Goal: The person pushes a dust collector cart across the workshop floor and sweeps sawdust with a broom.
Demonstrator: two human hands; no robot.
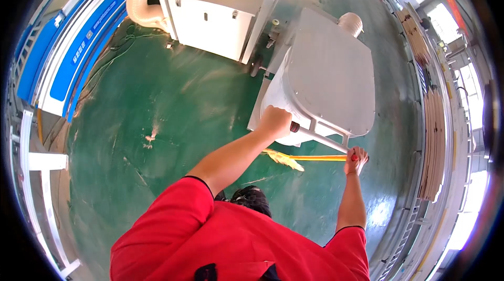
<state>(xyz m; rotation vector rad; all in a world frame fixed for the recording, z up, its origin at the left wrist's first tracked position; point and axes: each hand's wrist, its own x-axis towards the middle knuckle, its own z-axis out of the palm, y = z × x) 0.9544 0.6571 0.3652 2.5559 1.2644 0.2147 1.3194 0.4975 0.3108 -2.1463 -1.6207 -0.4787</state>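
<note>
My left hand (276,122) is closed around the dark grip at the left end of the push handle (320,138) on a white wheeled bin (331,71). At the other end of that handle, my right hand (356,161) is a closed fist. A broom (317,158) with a yellow stick runs into the same fist, and its pale yellow bristles (283,158) point left, close to the floor. A small red part shows at my right fingers. The bin has a flat grey lid with a short ribbed duct stub (350,24) on its far side.
A white cabinet (210,24) on a frame stands ahead, with a ribbed hose (142,3) beside it. At left is a blue and white machine (79,45) with cables on the green floor (173,87). Stacked boards (433,144) line the right side. Debris (151,136) lies left.
</note>
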